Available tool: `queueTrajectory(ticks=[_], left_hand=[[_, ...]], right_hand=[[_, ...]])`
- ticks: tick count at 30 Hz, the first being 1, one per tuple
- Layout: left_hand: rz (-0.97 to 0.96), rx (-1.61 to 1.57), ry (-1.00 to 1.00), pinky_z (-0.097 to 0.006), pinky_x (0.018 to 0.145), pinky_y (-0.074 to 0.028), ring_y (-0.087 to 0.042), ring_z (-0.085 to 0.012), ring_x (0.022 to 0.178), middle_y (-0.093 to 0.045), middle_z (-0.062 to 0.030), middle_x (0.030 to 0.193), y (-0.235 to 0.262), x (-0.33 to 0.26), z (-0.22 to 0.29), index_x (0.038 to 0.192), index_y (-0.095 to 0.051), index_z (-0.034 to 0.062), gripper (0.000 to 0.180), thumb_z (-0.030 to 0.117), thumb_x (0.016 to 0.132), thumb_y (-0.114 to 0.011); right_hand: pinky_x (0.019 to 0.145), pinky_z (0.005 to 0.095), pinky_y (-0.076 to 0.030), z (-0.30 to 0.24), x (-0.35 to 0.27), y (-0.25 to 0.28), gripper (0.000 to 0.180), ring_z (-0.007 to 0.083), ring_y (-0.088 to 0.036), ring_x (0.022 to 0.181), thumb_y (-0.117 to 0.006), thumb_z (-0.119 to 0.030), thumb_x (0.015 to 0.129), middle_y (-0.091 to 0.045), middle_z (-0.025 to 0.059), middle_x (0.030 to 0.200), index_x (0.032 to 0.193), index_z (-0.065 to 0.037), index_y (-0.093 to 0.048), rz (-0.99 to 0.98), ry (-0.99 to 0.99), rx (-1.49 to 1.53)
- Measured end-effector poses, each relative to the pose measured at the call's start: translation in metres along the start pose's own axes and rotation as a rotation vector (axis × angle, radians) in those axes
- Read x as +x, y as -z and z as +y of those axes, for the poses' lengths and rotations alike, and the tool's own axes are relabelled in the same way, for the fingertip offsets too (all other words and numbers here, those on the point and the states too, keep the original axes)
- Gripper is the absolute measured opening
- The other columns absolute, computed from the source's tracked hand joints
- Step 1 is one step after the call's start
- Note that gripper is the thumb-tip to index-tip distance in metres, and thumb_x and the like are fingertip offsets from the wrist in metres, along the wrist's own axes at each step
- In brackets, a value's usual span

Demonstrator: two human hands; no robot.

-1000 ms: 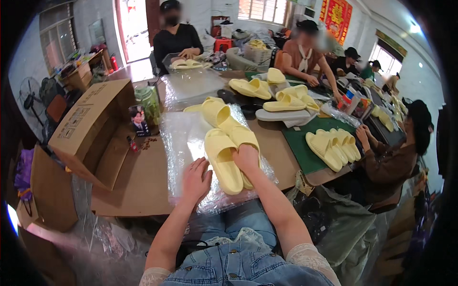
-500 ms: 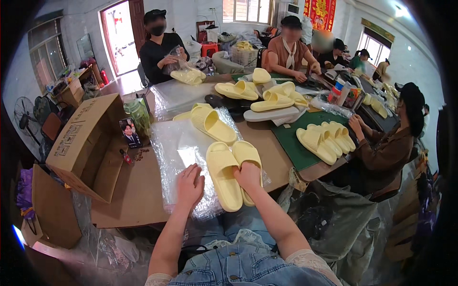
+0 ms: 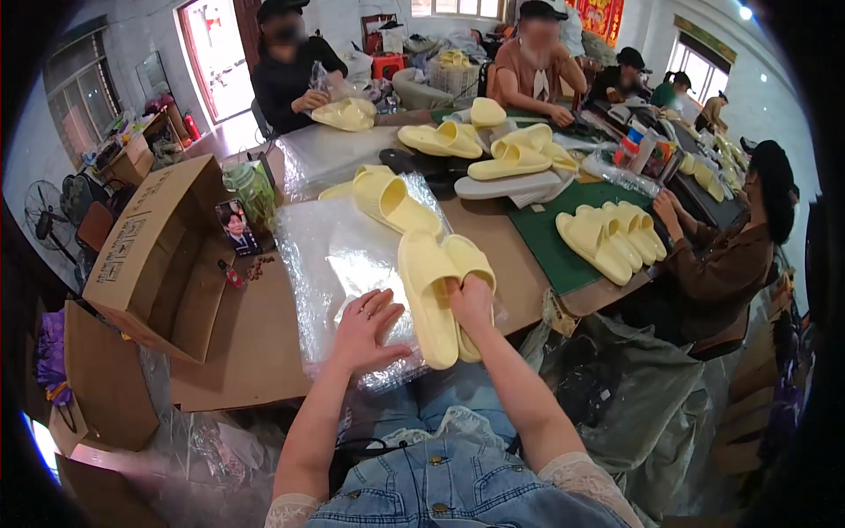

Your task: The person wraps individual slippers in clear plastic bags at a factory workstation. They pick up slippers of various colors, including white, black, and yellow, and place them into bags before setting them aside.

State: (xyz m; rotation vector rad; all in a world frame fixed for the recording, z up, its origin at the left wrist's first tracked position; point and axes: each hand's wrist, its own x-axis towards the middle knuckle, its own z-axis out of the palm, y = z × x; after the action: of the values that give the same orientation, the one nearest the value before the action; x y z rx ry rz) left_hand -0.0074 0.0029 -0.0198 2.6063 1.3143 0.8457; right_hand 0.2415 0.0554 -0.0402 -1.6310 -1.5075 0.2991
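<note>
While R grip [image 3: 473, 306] holds ylw slipper pr [image 3: 431, 304] | L grip [image 3: 362, 337] wide over clr plastic [image 3: 319, 264]

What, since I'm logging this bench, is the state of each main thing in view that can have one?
Left hand: open, over the plastic sheets
Right hand: closed on the slipper pair
Plastic sheets: lying flat
Slipper pair: held side by side
Carton: open
Slippers on green mat: lined up
Door: open
Fan: upright; running, cannot tell
</note>
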Motion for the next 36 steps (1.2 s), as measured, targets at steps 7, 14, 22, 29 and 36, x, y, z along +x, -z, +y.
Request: queueTrajectory(ticks=[7, 14, 22, 29, 36], left_hand=[[-0.075, -0.035, 0.031, -0.048, 0.117, -0.033, -0.042, -0.0344, 0.141, -0.05, -0.0108, 0.15, -0.002, 0.0, -0.001, 0.133, -0.064, 0.014, 0.079, 0.055, 0.067, -0.081], [-0.077, 0.108, 0.025, -0.052, 0.118, -0.03, -0.04, -0.0372, 0.141, -0.05, -0.0156, 0.148, 0.006, -0.002, 0.018, 0.135, -0.059, 0.0118, 0.065, 0.048, 0.083, -0.074], [0.013, 0.075, 0.024, -0.048, 0.111, -0.04, -0.046, -0.0368, 0.137, -0.056, -0.0136, 0.142, 0.008, -0.013, 0.047, 0.129, -0.063, 0.0136, 0.055, 0.035, 0.08, -0.078], [-0.022, 0.061, 0.062, -0.047, 0.111, -0.04, -0.044, -0.0392, 0.137, -0.053, -0.018, 0.143, 0.0, -0.016, 0.035, 0.136, -0.059, 0.0133, 0.07, 0.041, 0.076, -0.082], [0.044, 0.049, 0.214, -0.047, 0.109, -0.044, -0.051, -0.0373, 0.13, -0.056, -0.0144, 0.141, 0.013, -0.002, 0.041, 0.13, -0.063, 0.0147, 0.06, 0.037, 0.078, -0.08]], right_hand=[[0.056, 0.0332, -0.046, 0.031, 0.005, 0.013, 0.029, 0.0175, -0.064, 0.068, -0.06, -0.02, 0.097, -0.065, 0.0073, 0.075, 0.083, 0.005, -0.064, 0.111, -0.125, 0.463], [0.062, 0.0291, -0.051, 0.072, -0.084, 0.079, 0.019, 0.0156, -0.067, 0.074, -0.06, -0.014, 0.097, -0.068, 0.0059, 0.085, 0.096, 0.004, -0.066, 0.087, -0.292, 1.04], [0.068, 0.027, -0.055, 0.083, -0.113, 0.115, 0.018, 0.0145, -0.069, 0.08, -0.059, -0.01, 0.098, -0.07, 0.0056, 0.093, 0.107, 0.003, -0.067, 0.201, -0.259, 1.0], [0.078, 0.0282, -0.059, 0.072, -0.118, 0.11, 0.028, 0.0141, -0.071, 0.091, -0.062, -0.008, 0.096, -0.073, 0.007, 0.106, 0.122, 0.003, -0.065, 0.132, -0.136, 0.835], [0.082, 0.0297, -0.059, 0.037, -0.113, 0.112, 0.034, 0.015, -0.072, 0.095, -0.062, -0.005, 0.095, -0.073, 0.0077, 0.112, 0.127, 0.005, -0.063, 0.097, -0.162, 1.003]])
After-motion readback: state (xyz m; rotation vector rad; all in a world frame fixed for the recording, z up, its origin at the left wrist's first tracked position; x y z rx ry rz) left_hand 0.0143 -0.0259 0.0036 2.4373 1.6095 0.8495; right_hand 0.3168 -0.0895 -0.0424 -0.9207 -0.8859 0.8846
